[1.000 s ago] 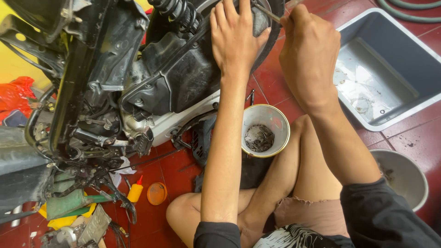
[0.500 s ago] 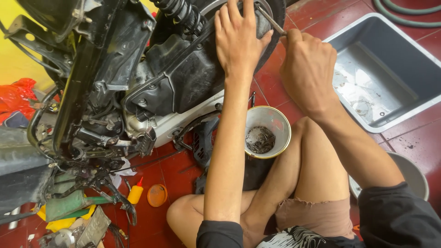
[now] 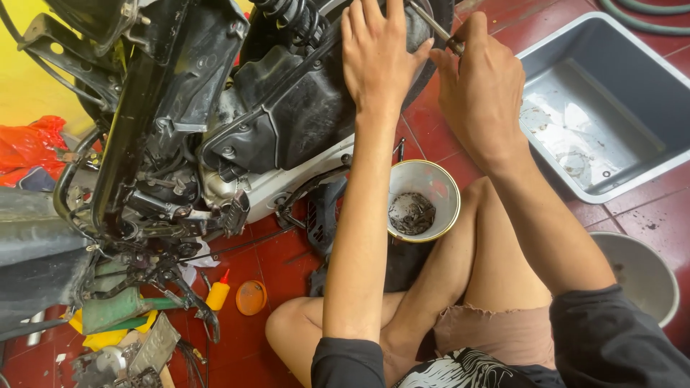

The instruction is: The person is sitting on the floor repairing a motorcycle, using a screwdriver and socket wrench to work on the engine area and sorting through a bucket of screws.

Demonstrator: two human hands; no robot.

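Head view, looking down past two bare forearms to a stripped scooter (image 3: 215, 144) lying across red floor tiles (image 3: 632, 208). Left hand (image 3: 377, 61) spread flat, fingers released, palm pressed on the black plastic cover (image 3: 302, 108) beside the dark tyre (image 3: 431, 57). Right hand (image 3: 481, 93) clenched round one thin metal tool (image 3: 435, 25), shaft slanting up and left to just above the left hand's fingers, tip out of sight at the frame's top edge. Between the two forearms, one round white bowl (image 3: 424, 201) with a yellowish rim, a dark greasy clump at its bottom, set on the floor against the bent bare knee. To the right, one rectangular grey plastic tub (image 3: 611, 86), smooth-walled, pale scraps on its base; lower right, one round grey basin (image 3: 636, 269), partly hidden by the dark sleeve. Top right corner, one green hose (image 3: 647, 8) curving out of frame. Left of the legs, one small yellow bottle with a red nozzle (image 3: 217, 293) and, just beside it, one flat orange lid (image 3: 251, 297). Farther left, crumpled red plastic bag (image 3: 29, 147) near a yellow wall, and a tangle of cables, green parts and metal bits under the scooter's frame, too cluttered to count.
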